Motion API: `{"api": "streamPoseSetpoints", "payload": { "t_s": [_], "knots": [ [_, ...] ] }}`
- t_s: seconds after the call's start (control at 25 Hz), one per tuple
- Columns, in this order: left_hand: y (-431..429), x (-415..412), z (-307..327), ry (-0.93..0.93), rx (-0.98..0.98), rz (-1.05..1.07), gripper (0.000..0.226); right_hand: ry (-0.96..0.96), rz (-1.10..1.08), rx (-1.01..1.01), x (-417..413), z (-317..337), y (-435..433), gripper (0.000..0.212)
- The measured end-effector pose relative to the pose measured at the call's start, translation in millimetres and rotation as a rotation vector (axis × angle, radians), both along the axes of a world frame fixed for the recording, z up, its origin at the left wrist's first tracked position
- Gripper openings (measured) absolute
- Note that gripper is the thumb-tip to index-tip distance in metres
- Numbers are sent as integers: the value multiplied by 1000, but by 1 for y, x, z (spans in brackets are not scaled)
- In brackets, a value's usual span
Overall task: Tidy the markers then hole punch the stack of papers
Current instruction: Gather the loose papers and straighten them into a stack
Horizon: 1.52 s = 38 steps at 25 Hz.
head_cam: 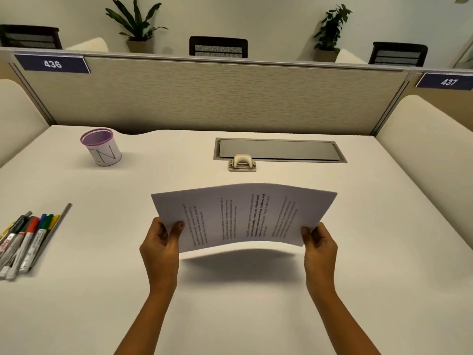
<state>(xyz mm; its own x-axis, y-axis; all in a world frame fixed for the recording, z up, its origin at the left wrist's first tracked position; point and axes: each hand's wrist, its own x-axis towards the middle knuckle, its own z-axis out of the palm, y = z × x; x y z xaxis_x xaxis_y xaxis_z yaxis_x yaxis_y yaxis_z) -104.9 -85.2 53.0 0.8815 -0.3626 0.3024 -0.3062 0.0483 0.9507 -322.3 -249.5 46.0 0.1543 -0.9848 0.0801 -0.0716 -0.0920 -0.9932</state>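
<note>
I hold a stack of printed papers (243, 216) above the white desk, bowed upward in the middle, with a shadow beneath. My left hand (161, 242) grips its near left corner, and my right hand (318, 243) grips its near right corner. A small cream hole punch (242, 163) sits on the desk just beyond the papers' far edge. Several markers (24, 242) with red, blue, green and yellow caps lie side by side at the desk's left edge. A purple mesh cup (101, 146) with a white wrap stands far left and looks empty.
A grey cable tray lid (280, 150) is set into the desk behind the punch. A beige partition (217, 96) closes the far side. Cream side panels (430, 139) flank the desk on both sides.
</note>
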Motion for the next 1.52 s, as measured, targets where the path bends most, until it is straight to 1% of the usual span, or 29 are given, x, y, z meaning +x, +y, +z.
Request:
{"api": "streamPoseSetpoints", "payload": {
  "t_s": [0.08,0.16,0.2,0.28,0.36,0.44,0.48,0.52,0.6,0.64,0.68,0.76,0.84,0.96,1.08,1.2,1.32,1.36,1.4,1.48,1.52],
  "knots": [
    [0,0,-3,-24,13,0,13,5,0,5,0,-3,-2,30],
    [1,-2,-11,-8,67,1,17,32,11,43,-1,-11,0,27],
    [1,-4,-15,14,87,6,16,36,15,60,-1,-15,1,27],
    [1,-4,-18,47,98,16,2,40,12,77,-3,-18,0,27],
    [0,-2,-14,60,91,17,15,55,15,62,-5,-15,-4,23],
    [-1,1,-7,74,83,30,22,63,7,41,-5,-10,-6,15],
    [-2,2,-3,84,77,52,22,51,-12,36,-6,-8,-7,20],
    [-3,3,1,109,58,78,21,20,-40,49,-6,-6,-6,29],
    [-6,2,7,184,-5,132,15,-62,-71,138,-5,1,0,43],
    [-8,0,9,229,-41,153,12,-97,-42,195,-3,4,6,46],
    [-10,-3,11,291,-80,165,9,-133,18,246,0,6,12,48],
    [-15,-11,13,438,-172,170,12,-252,169,344,11,11,24,56],
    [-21,-20,14,575,-264,156,15,-377,293,397,23,18,33,63],
    [-28,-34,12,687,-321,126,18,-389,377,363,41,32,35,54],
    [-29,-46,9,734,-341,76,24,-391,330,274,52,42,30,37],
    [-25,-45,9,708,-342,-17,28,-390,277,222,53,50,22,20],
    [-10,-18,17,687,-407,-61,23,-259,280,117,44,55,10,16],
    [-1,-7,21,625,-402,-93,25,-227,281,85,40,56,6,15],
    [7,4,26,508,-339,-146,25,-208,286,59,36,57,2,16],
    [17,14,38,236,-120,-262,23,-184,300,16,29,59,-4,18],
    [18,15,43,146,-36,-313,21,-166,305,-15,28,60,-5,18]
  ]
}}
